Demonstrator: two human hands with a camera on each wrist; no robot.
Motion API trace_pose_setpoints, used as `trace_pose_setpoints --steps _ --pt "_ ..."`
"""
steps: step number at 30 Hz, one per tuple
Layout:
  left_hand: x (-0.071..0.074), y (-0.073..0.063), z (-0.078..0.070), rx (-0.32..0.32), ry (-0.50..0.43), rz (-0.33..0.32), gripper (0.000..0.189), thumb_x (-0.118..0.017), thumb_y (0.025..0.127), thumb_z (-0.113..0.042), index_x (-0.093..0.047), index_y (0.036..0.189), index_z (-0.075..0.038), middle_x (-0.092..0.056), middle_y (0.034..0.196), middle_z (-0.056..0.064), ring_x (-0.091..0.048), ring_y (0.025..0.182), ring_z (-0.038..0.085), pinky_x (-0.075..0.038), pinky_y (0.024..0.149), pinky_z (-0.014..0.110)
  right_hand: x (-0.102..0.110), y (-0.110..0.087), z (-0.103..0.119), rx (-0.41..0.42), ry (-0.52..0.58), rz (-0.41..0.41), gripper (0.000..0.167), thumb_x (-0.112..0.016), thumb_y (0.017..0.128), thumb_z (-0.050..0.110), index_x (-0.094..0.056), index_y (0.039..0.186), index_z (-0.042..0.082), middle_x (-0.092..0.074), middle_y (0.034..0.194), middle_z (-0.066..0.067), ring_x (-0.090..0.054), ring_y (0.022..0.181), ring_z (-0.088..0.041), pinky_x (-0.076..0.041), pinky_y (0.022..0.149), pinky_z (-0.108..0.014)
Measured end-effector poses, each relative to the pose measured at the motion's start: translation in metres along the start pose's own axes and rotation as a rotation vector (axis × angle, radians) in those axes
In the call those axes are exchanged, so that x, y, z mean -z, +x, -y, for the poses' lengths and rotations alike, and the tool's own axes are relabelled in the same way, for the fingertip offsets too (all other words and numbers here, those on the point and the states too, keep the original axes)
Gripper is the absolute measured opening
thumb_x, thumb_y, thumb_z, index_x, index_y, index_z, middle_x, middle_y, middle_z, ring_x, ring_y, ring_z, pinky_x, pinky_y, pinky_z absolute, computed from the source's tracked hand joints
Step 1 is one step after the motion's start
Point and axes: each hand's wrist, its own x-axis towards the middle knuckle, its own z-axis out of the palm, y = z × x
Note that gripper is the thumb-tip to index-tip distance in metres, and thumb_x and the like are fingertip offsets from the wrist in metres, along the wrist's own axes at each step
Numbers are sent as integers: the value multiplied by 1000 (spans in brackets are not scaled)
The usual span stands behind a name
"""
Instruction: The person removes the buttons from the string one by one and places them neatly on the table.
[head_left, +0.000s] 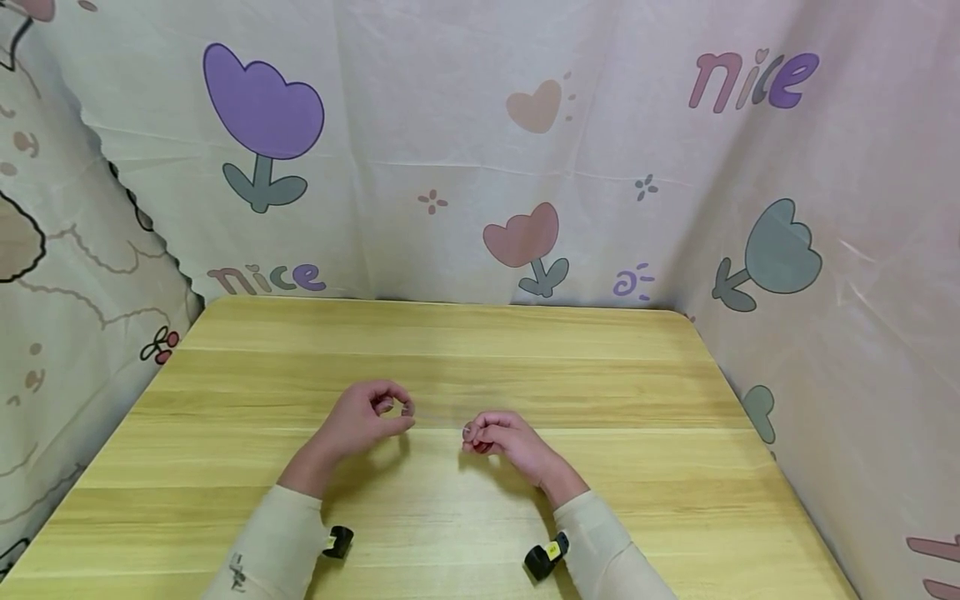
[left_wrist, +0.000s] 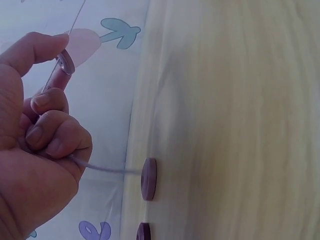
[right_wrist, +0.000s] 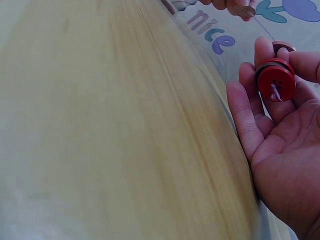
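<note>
My left hand (head_left: 372,414) pinches a brown button (left_wrist: 65,62) between thumb and index finger, with a thin thread (left_wrist: 76,21) running through it. The other fingers of that hand curl over the thread, which comes out below them and leads to a second brown button (left_wrist: 149,179). In the right wrist view, my right hand (head_left: 510,439) pinches a small stack of threaded buttons, with a red button (right_wrist: 277,82) in front and darker ones behind. A short thread end sticks out of the red one's holes. The thread stretches between both hands, over the table.
A further dark button (left_wrist: 143,231) is cut off by the bottom of the left wrist view. The wood-grain table (head_left: 450,342) backs onto a printed cloth (head_left: 420,100), which also hangs at both sides. Each wrist wears a small black camera (head_left: 543,558).
</note>
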Motion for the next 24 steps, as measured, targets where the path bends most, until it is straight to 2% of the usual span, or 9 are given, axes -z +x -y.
trace_pose_setpoints --steps 10,15,18,21,24 --pt "12 -1 8 16 -15 -21 17 -82 82 -10 -70 94 -10 -37 67 0 -36 59 14 -35 60 30 0 0 1 2 2 2 24 -48 97 6 -59 100 -15 -66 100 -10 -63 95 -24 -50 85 -39" --pt "19 -3 9 88 -162 -2 20 -80 83 -7 -68 99 -5 -33 70 5 -33 52 13 -33 48 25 0 1 0 9 7 -2 24 -48 97 6 -60 100 -15 -66 99 -9 -64 95 -23 -50 85 -38" --pt "22 -5 10 130 -244 5 21 -79 85 -5 -66 101 -2 -29 72 7 -33 50 14 -34 46 26 0 1 -1 18 9 0 24 -49 97 7 -60 99 -14 -66 99 -8 -64 95 -22 -50 85 -38" --pt "26 -6 13 142 -246 -9 22 -79 85 -5 -65 102 -1 -27 71 7 -35 52 14 -40 47 29 0 1 -1 21 9 1 23 -49 96 8 -60 98 -13 -67 98 -7 -64 95 -22 -50 85 -37" --pt "29 -6 16 137 -208 -23 21 -79 85 -7 -66 102 -2 -28 70 5 -39 54 15 -46 50 33 1 1 -1 14 15 3 24 -49 96 8 -60 97 -13 -67 98 -8 -64 95 -22 -50 84 -36"
